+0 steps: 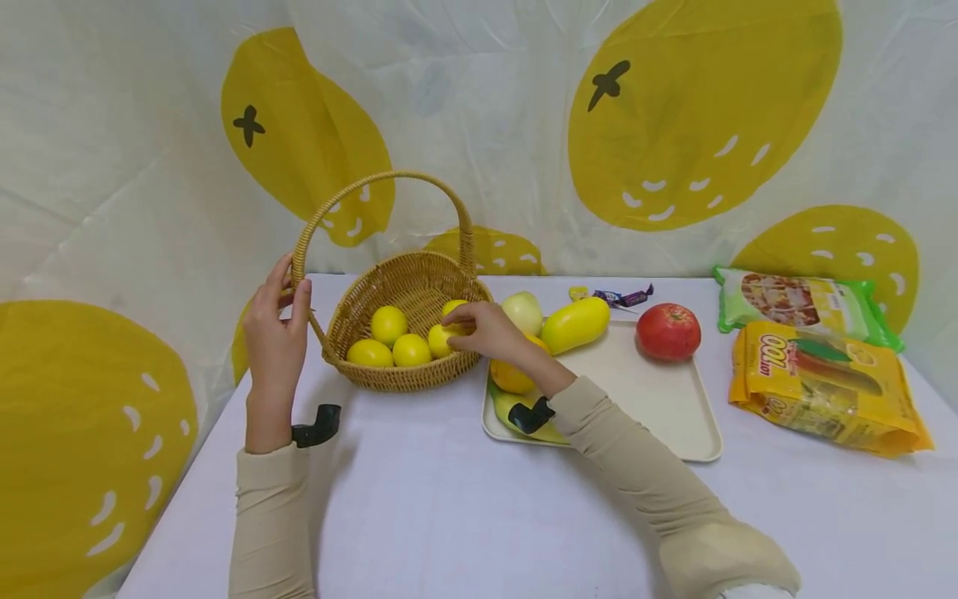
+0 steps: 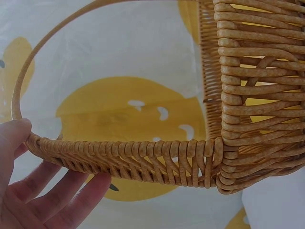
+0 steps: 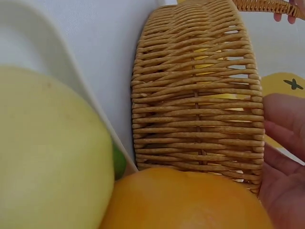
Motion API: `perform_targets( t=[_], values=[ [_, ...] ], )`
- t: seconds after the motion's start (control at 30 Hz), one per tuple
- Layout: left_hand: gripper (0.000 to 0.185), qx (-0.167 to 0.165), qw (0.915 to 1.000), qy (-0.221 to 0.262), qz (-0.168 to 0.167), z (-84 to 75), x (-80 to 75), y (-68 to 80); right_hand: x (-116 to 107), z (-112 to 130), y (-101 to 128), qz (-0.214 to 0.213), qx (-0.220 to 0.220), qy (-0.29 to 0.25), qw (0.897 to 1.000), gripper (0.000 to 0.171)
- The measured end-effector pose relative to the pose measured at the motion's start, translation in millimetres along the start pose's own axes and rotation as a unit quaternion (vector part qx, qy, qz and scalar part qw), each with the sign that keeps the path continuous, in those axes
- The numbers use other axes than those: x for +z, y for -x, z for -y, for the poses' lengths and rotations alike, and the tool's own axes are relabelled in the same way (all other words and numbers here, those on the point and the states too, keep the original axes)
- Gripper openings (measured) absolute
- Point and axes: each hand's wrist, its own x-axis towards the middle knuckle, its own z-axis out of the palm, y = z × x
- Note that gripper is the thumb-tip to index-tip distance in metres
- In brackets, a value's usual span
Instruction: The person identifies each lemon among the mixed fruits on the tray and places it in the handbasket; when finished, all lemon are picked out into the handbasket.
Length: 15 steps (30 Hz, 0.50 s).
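My left hand (image 1: pixel 292 287) grips the woven handle (image 2: pixel 143 160) of a wicker basket (image 1: pixel 404 378) near its left base, thumb on top and fingers (image 2: pixel 71 195) underneath. Inside the basket lie several lemons (image 1: pixel 389 323). My right hand (image 1: pixel 458 324) reaches over the basket's right rim, and its fingers hold one lemon (image 1: pixel 440 339) just inside. In the right wrist view the basket wall (image 3: pixel 200 95) fills the middle, with an orange (image 3: pixel 190 200) and a pale round fruit (image 3: pixel 47 152) close to the camera.
A cream tray (image 1: pixel 666 408) right of the basket carries an orange (image 1: pixel 511 376), a pale fruit (image 1: pixel 524 309), a long yellow fruit (image 1: pixel 575 324) and a red apple (image 1: pixel 669 331). Wrapped candies (image 1: pixel 621 295) lie behind it. Two snack bags (image 1: pixel 823 387) sit far right.
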Motion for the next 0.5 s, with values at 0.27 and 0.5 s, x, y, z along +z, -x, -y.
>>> perform_targets(
  t=[0.27,0.5],
  values=[
    [0.046,0.006,0.9998,0.017,-0.001,-0.9,1.1,-0.7,1,-3,14,0.008,-0.047,-0.038,0.998,0.025],
    [0.046,0.006,0.9999,0.009,0.002,-1.5,2.9,-1.9,-3,-6,33,-0.019,-0.032,-0.138,0.99,0.022]
  ],
)
